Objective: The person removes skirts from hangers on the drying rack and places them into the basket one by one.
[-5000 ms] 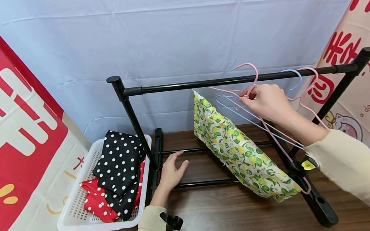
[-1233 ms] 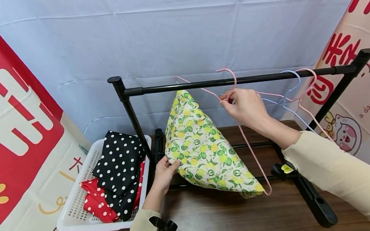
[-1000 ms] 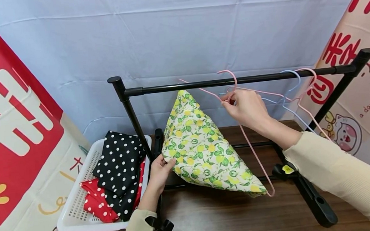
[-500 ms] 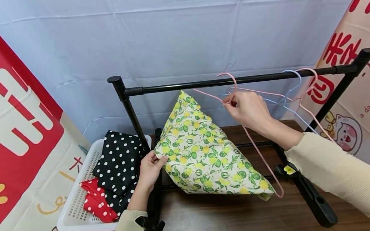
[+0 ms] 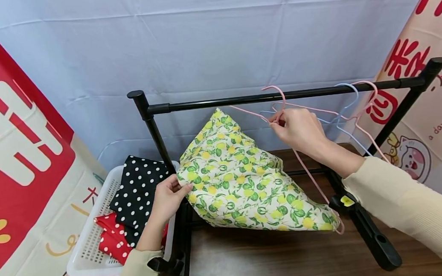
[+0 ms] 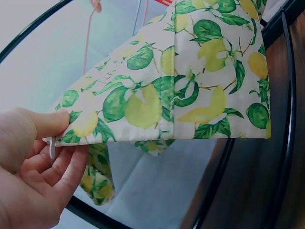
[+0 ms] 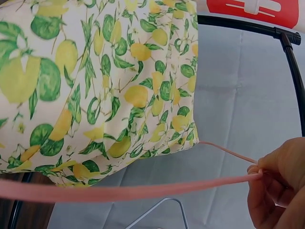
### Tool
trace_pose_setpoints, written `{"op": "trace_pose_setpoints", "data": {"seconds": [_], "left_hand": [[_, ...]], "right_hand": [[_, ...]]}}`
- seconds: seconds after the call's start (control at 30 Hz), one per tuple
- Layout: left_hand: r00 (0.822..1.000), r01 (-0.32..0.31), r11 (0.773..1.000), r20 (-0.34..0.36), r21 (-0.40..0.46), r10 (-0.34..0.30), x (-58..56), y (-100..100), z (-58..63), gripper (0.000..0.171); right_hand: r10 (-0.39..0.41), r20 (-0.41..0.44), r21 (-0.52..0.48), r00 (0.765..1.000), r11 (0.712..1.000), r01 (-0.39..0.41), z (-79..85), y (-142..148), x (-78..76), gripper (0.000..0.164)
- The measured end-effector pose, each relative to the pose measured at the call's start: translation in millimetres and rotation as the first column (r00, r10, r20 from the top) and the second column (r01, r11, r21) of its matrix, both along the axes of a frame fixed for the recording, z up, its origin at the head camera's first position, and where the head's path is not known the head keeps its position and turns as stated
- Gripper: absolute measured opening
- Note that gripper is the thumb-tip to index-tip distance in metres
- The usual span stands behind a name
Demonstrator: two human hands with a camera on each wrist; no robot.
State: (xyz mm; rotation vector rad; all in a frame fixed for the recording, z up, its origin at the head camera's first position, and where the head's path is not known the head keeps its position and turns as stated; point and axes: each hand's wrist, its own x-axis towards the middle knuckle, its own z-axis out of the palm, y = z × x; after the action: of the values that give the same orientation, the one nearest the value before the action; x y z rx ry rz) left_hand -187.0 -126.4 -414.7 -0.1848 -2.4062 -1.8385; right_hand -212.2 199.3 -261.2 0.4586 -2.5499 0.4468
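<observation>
A lemon-print cloth, white with yellow fruit and green leaves, hangs spread on a pink hanger. My left hand pinches its left corner between thumb and fingers. In the left wrist view that corner of the lemon-print cloth shows a stitched seam and a small whitish tab by the fingers. My right hand pinches the pink hanger at the neck, just under its hook, which overlaps the black rail. In the right wrist view the pink hanger's arms run out from the fingers to the cloth.
A blue hanger and another pink hanger hang at the rail's right. A white basket on the left holds a black polka-dot cloth and a red one. The rack's right foot stands on the wooden table.
Earlier my left hand was empty near the rack's lower bars. It has since taken the cloth's corner and pulled it left and slightly up, spreading the cloth wider. The hanger has shifted left.
</observation>
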Motion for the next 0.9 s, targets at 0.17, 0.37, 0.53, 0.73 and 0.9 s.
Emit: {"op": "trace_pose_setpoints", "data": {"seconds": [0.17, 0.37, 0.53, 0.73, 0.9], "left_hand": [[0.999, -0.008, 0.998, -0.034, -0.063, 0.006, 2.1, -5.5, 7.9, 0.019], [0.991, -0.055, 0.991, -0.126, -0.119, 0.04, 5.3, -10.3, 21.5, 0.016], [0.977, -0.121, 0.983, -0.19, -0.138, 0.094, 7.4, -15.4, 32.2, 0.014], [0.96, -0.183, 0.976, -0.234, -0.121, 0.151, 11.9, -19.5, 47.6, 0.014], [0.953, -0.217, 0.97, -0.24, -0.108, 0.187, 21.8, -18.1, 70.7, 0.013]], "right_hand": [[0.007, 0.0, 0.015, 1.0, 1.0, -0.007, 0.0, -0.3, -0.8, 0.02], [0.002, 0.017, 0.028, 1.0, 1.0, -0.003, -0.9, 1.1, -0.7, 0.017], [-0.007, 0.017, 0.038, 1.0, 0.999, 0.007, -1.0, 2.6, 0.7, 0.015], [-0.012, 0.032, 0.039, 0.999, 0.999, 0.011, -2.6, 4.6, 1.9, 0.014], [0.012, 0.051, 0.029, 0.999, 0.999, -0.014, -5.2, 6.2, 2.4, 0.016]]}}
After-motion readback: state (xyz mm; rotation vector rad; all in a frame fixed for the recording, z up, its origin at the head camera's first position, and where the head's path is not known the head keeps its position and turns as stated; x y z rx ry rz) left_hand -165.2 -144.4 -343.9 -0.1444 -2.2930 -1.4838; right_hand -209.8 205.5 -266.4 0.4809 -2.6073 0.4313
